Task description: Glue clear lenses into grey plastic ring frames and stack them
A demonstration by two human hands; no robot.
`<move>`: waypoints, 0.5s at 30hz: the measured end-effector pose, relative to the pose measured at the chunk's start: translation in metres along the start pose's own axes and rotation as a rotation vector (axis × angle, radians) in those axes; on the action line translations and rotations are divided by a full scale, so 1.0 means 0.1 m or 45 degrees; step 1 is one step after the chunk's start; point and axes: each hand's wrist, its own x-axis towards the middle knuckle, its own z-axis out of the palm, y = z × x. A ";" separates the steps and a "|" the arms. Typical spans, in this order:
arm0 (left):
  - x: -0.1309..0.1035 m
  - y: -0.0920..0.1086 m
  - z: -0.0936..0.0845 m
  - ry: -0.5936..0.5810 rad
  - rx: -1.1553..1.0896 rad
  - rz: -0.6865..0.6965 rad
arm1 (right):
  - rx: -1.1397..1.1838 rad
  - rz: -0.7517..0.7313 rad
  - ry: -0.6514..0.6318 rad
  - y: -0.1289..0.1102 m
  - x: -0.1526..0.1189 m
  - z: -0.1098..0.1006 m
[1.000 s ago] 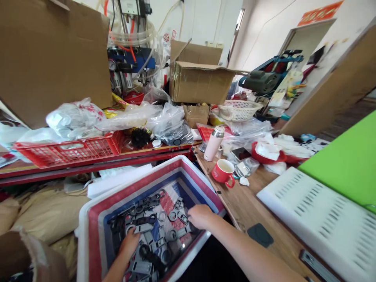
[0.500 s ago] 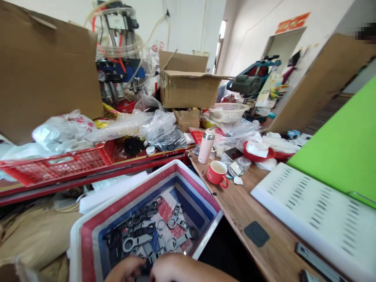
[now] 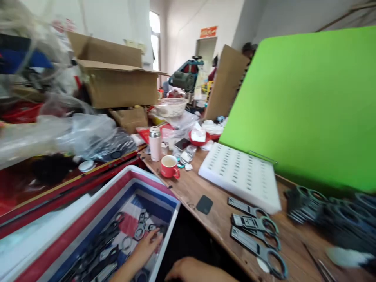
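My left hand (image 3: 147, 247) is inside the bin lined with red, white and blue stripes (image 3: 122, 183). Its fingers are stretched out beside grey ring-ended parts (image 3: 141, 227), and nothing shows in its grasp. More black and grey parts with ring ends lie jumbled in the bin. At the bottom edge, my right hand (image 3: 185, 268) is outside the bin, over a dark gap beside the table; its fingertips are cut off and hidden. Several similar flat ring-ended parts (image 3: 249, 239) lie on the wooden table (image 3: 219, 219) to the right.
A white foam block with slots (image 3: 241, 176) stands before a green panel (image 3: 299, 105). Stacked dark ring parts (image 3: 305, 203) sit at the right. A red mug (image 3: 169, 167), pink flask (image 3: 155, 145) and black pad (image 3: 204, 205) are on the table. Cardboard boxes (image 3: 123, 88) stand behind.
The view has swung right, bringing the table parts and stacks into sight. My hands, close together over the bin before, are now apart, the right one out of it.
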 end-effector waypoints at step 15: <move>-0.47 0.04 0.58 -0.001 0.513 -0.225 | 0.539 0.208 0.726 0.50 -1.14 0.37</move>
